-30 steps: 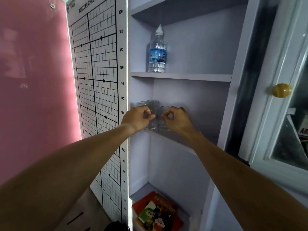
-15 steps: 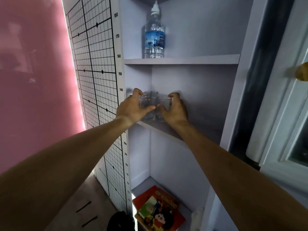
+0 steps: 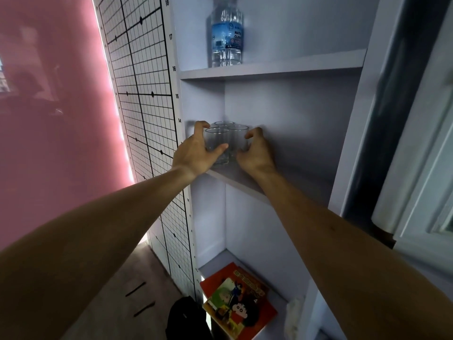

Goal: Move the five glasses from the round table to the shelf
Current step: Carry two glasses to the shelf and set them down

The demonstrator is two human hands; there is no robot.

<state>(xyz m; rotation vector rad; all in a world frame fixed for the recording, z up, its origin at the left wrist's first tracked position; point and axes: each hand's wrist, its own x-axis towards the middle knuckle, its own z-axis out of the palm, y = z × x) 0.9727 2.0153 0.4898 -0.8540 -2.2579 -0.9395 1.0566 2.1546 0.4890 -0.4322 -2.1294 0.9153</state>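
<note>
Three glasses (image 3: 221,143) clustered in the shelf (image 3: 247,182) board's back-left corner, left hand (image 3: 196,153) and right hand (image 3: 255,153) flanking them. Right of the glasses, bare board to the side wall. Above the glasses, open air up to the next board bearing a water bottle (image 3: 226,38).

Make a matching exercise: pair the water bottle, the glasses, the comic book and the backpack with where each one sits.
Things:
1. water bottle
2. glasses
3. comic book
4. backpack

Places:
A. bottom shelf
B. floor, beside the cabinet
C. upper shelf
D. middle shelf, between the left hand and the right hand

Pairs: 1-C, 2-D, 3-A, 4-B
</note>
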